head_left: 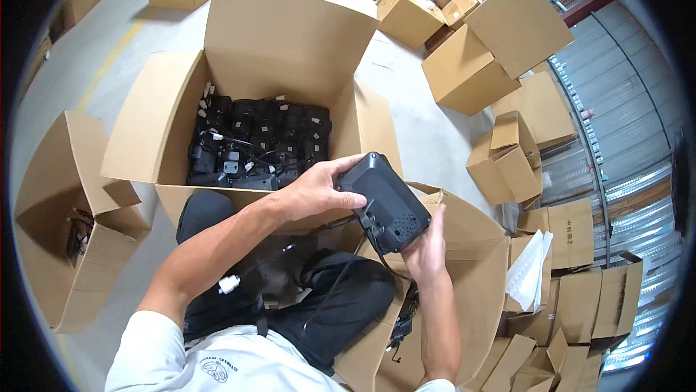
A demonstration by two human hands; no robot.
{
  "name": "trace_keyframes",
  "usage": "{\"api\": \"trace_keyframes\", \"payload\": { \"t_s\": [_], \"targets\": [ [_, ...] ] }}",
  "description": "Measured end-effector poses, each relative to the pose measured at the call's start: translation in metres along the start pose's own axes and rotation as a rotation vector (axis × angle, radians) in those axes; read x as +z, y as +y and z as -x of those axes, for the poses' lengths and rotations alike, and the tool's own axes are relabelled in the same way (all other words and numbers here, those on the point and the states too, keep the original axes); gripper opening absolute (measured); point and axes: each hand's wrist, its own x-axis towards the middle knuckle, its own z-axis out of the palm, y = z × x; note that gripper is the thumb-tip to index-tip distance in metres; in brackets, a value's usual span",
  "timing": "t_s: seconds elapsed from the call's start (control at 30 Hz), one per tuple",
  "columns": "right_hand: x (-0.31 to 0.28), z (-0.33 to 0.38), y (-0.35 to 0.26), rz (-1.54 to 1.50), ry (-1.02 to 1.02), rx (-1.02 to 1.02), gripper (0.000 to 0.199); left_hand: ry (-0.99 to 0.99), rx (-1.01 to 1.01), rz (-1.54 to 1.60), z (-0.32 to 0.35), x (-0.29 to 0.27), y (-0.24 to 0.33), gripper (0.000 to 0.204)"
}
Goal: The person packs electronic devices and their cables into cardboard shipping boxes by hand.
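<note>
Between my two hands is a black plastic device housing [388,200] with rounded corners, a patch of small holes and a black cable. My left hand [322,190] grips its upper left edge, the thumb lying on the face. Round its lower right side my right hand [428,248] is closed, with most fingers hidden behind it. A white connector plug [229,284] hangs over my lap; a thin cable seems to lead to it. Ahead stands an open cardboard box [283,30] with rows of similar black units [264,131] and white plugs.
Close on my right, an open carton [471,269] holds a black cabled part [406,319]. Another open carton [94,247] at left has cabled parts inside. Several cartons [573,305] are stacked along the right, by the metal wall. More boxes [409,15] stand farther back.
</note>
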Motion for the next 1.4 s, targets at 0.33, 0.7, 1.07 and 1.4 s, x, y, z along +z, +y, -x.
{"api": "trace_keyframes", "payload": {
  "t_s": [0.33, 0.7, 1.07, 1.4],
  "targets": [
    [0.027, -0.043, 0.013, -0.045, -0.144, -0.114, 0.027, 0.197, -0.001, 0.129, 0.007, -0.035, -0.017, 0.076],
    [0.133, -0.057, -0.042, 0.626, -0.362, -0.607, 0.073, 0.332, 0.58, -0.14, -0.008, -0.082, 0.098, 0.087],
    [0.142, -0.241, 0.002, 1.13, -0.518, -0.325, 0.069, 0.094, -0.161, -1.289, 0.027, -0.227, -0.006, 0.032],
    [0.028, -0.333, 0.178, 2.026, -0.966, 0.426, 0.062, -0.51, -0.656, -1.202, 0.057, -0.238, -0.145, 0.082]
  ]
}}
